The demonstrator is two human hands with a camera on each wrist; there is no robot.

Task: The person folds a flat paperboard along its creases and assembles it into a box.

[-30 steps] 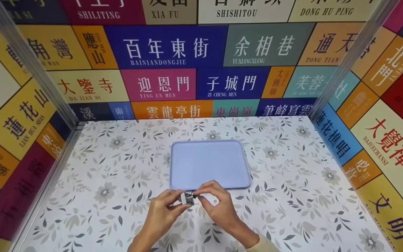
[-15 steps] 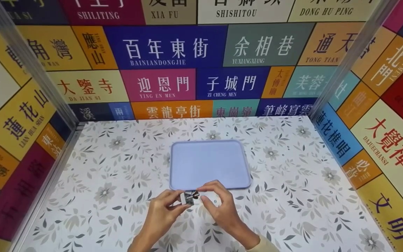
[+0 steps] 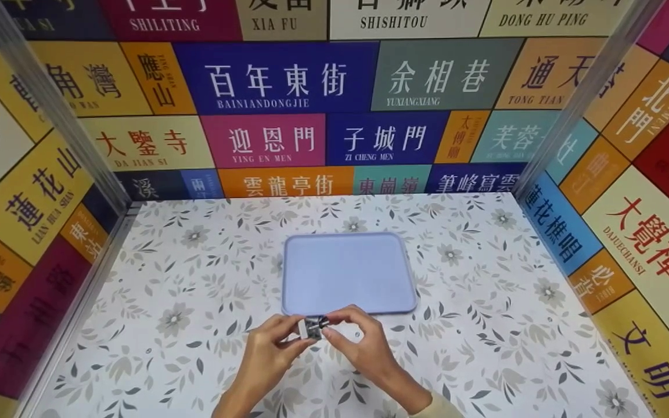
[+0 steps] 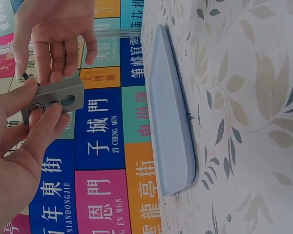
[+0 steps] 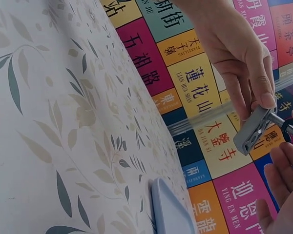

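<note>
A small grey metal block with round holes (image 4: pixel 63 92) is pinched between the thumb and fingers of my left hand (image 3: pixel 273 345), just in front of the tray. In the right wrist view a threaded bolt with a dark head (image 5: pixel 282 122) sticks out of the block's side. My right hand (image 3: pixel 366 345) has its thumb and index finger at the dark head, pinching it, while the other fingers (image 4: pixel 57 58) hang loosely bent. Fingers partly cover the block in the head view. How deep the bolt sits cannot be seen.
A shallow pale blue tray (image 3: pixel 349 273) lies on the flower-patterned table (image 3: pixel 207 278), just beyond both hands. Walls of coloured signs (image 3: pixel 276 75) stand behind and at both sides, with metal posts (image 3: pixel 567 93) at the corners.
Half a second ago my right thumb and index finger stood apart from the dark bolt head. Now they have moved left and closed on it. My left hand and the block stay in place.
</note>
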